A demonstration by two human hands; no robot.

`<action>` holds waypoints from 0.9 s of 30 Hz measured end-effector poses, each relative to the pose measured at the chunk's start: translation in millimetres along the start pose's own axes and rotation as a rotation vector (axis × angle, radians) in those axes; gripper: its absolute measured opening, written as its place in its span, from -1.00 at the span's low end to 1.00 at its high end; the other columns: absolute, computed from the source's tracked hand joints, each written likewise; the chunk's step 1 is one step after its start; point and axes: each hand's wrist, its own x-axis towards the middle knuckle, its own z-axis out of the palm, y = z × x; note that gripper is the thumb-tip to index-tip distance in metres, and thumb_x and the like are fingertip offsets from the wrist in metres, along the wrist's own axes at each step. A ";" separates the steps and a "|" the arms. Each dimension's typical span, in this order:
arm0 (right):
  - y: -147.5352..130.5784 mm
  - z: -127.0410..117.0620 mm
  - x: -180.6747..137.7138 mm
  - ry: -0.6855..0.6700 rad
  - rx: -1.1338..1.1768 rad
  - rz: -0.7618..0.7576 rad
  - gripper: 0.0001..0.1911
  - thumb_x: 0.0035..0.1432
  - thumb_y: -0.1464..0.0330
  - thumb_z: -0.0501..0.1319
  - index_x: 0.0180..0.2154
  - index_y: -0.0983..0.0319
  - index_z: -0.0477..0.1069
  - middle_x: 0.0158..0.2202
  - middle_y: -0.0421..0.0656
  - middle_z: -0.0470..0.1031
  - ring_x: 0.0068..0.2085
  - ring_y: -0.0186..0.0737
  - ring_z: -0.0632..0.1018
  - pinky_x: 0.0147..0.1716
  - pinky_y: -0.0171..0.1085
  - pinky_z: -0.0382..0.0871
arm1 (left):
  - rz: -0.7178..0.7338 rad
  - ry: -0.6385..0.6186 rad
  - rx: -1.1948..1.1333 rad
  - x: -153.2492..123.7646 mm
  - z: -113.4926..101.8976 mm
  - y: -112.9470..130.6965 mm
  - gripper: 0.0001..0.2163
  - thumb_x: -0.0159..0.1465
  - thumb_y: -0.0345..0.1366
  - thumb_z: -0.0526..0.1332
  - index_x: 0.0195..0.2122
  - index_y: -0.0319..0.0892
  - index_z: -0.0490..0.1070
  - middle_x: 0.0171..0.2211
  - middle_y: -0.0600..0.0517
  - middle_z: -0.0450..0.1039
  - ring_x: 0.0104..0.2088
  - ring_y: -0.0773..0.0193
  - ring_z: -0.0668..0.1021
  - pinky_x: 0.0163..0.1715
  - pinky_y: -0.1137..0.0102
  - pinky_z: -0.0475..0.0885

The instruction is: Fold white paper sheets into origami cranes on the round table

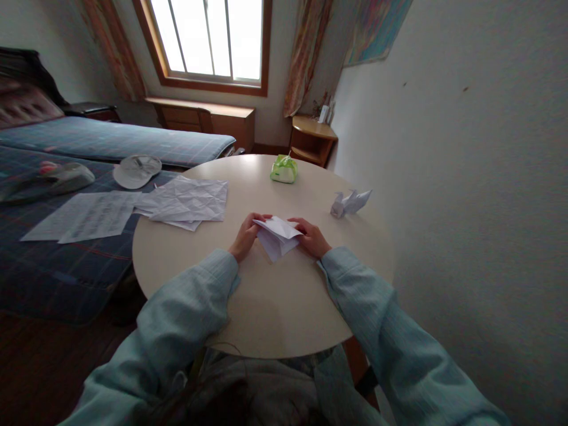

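Note:
A folded sheet of white paper (278, 235) is held between both hands over the middle of the round table, its layers partly spread and a point hanging toward me. My left hand (247, 235) grips its left edge, fingers curled at the top corner. On the opposite side, my right hand (312, 238) pinches the right edge. Some fingertips are hidden behind the paper. To the right on the table stand folded paper birds (350, 203), apart from my hands.
The round table (275, 313) carries creased paper sheets (190, 199) at left and a green tissue pack (284, 170) at the back. Printed sheets (89, 216) and a white cap (137, 171) lie on the bed (57, 278). A wall (465, 207) runs along the right.

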 end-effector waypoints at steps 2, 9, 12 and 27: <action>0.1 0.9 0.1 0.038 0.025 -0.020 -0.64 -0.04 0.39 0.12 -0.13 0.29 0.33 -0.54 -0.26 0.36 -0.50 -0.38 0.36 -0.47 -0.38 0.22 | 0.008 -0.013 0.004 0.7 -0.3 -2.3 -0.89 -0.04 -0.41 0.04 -0.44 -0.21 0.23 -0.13 -0.06 0.41 -0.16 0.20 0.43 -0.27 0.33 0.33; 1.0 2.8 0.3 0.095 0.110 -0.073 -0.69 -0.08 0.50 0.09 -0.24 0.23 0.42 -0.33 -0.17 0.44 -0.36 -0.34 0.42 -0.38 -0.36 0.27 | 0.044 -0.015 0.003 3.0 -1.2 -9.4 -0.85 -0.15 -0.51 -0.01 -0.55 -0.24 0.27 -0.15 -0.03 0.38 -0.20 0.23 0.43 -0.25 0.36 0.31; 3.5 3.4 0.7 0.116 0.121 -0.100 -0.66 -0.09 0.53 0.07 -0.25 0.20 0.44 -0.31 -0.15 0.43 -0.33 -0.32 0.43 -0.38 -0.35 0.28 | 0.019 0.003 -0.002 3.8 -0.7 -10.2 -0.83 -0.16 -0.53 -0.02 -0.55 -0.24 0.28 -0.20 -0.01 0.40 -0.26 0.28 0.45 -0.30 0.40 0.33; 2.9 3.3 0.0 0.075 0.147 -0.053 -0.65 -0.08 0.48 0.08 -0.18 0.26 0.40 -0.34 -0.16 0.50 -0.32 -0.29 0.46 -0.34 -0.34 0.30 | 0.055 -0.148 0.262 1.5 -3.4 -10.0 -0.54 -0.08 -0.59 0.02 -0.14 -0.25 0.42 -0.16 -0.03 0.46 -0.16 0.27 0.46 -0.12 0.41 0.32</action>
